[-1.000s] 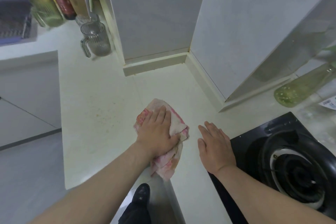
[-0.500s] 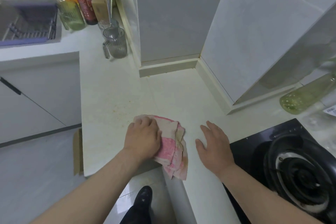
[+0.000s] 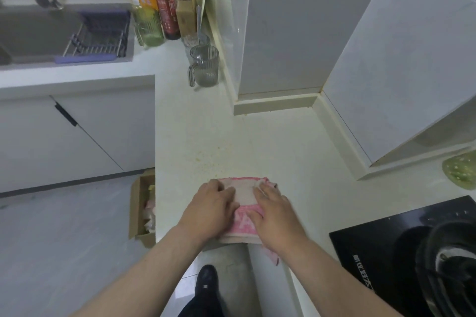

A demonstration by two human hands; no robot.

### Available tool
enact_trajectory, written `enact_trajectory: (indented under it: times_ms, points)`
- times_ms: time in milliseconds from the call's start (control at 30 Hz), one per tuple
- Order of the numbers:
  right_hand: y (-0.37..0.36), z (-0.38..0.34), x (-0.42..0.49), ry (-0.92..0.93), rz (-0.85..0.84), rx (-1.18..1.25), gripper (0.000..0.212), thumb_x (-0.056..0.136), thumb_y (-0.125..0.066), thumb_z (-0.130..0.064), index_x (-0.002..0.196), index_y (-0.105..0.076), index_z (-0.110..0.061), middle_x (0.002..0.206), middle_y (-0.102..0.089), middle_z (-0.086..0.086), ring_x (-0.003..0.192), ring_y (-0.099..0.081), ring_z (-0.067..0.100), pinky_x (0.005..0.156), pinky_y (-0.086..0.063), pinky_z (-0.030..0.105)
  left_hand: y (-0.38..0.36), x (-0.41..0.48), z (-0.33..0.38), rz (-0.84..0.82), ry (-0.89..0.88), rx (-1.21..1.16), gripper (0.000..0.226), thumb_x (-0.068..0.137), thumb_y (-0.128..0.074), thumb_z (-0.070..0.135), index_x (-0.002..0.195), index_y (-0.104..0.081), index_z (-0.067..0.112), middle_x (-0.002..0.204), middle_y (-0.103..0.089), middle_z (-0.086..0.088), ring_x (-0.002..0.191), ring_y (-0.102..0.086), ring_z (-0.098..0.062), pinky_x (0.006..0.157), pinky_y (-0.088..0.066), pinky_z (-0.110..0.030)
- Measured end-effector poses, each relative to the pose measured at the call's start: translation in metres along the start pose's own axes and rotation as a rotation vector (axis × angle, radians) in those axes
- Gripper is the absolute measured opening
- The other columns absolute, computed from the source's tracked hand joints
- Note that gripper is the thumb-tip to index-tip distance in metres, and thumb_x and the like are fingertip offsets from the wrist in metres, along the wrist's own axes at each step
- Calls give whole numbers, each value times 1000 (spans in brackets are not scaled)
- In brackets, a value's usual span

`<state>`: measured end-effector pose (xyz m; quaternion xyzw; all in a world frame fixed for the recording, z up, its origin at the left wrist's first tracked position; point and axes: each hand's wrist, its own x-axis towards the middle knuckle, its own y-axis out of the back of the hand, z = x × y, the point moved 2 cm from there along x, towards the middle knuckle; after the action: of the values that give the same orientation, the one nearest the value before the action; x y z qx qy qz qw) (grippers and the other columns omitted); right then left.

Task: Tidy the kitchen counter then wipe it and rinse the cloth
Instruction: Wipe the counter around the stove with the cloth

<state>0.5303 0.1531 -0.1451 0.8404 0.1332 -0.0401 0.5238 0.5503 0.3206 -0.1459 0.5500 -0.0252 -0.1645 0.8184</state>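
Two at work: left hand (image 3: 208,211) and right hand (image 3: 276,216) flat on the pink cloth (image 3: 246,194) at the bench (image 3: 270,141) front edge.
Fingers lie loosely spread, pressing side by side; one cloth corner hangs over the lip. Open bench beyond carries crumbs (image 3: 210,159); the stove (image 3: 381,247) sits well right, cut off by the frame. Both forearms angle inward.
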Motion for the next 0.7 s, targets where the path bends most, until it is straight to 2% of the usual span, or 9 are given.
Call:
enact_trajectory:
  times_ms: [100,233,367,700]
  points:
    - [5,-1,17,15,-18,-33,60,96,-51,-39,149,-36,-15,159,-27,4,146,-23,19,116,-15,24,5,9,-7,-25,11,1,38,94,-46,46,114,-59,16,111,-49,-7,102,-48,-25,89,-40,-31]
    - [16,-4,48,10,-45,-33,59,97,-53,-39,149,-37,-16,159,-27,1,144,-26,20,115,-16,24,22,29,-23,-66,19,-57,59,86,-42,55,125,-58,14,115,-49,-8,106,-48,-27,95,-39,-31]
    - [26,-7,81,-2,-58,-24,59,97,-53,-36,149,-35,-16,160,-24,0,144,-25,20,116,-14,25,34,60,-35,-66,11,-53,48,92,-53,44,126,-57,12,119,-48,-9,109,-47,-28,98,-38,-31]
    - [47,-9,173,-9,-67,-27,59,96,-58,-31,148,-38,-13,159,-26,3,145,-25,21,116,-15,26,55,141,-61,-38,20,-46,45,94,-49,45,125,-56,14,118,-46,-10,109,-46,-29,99,-39,-34]
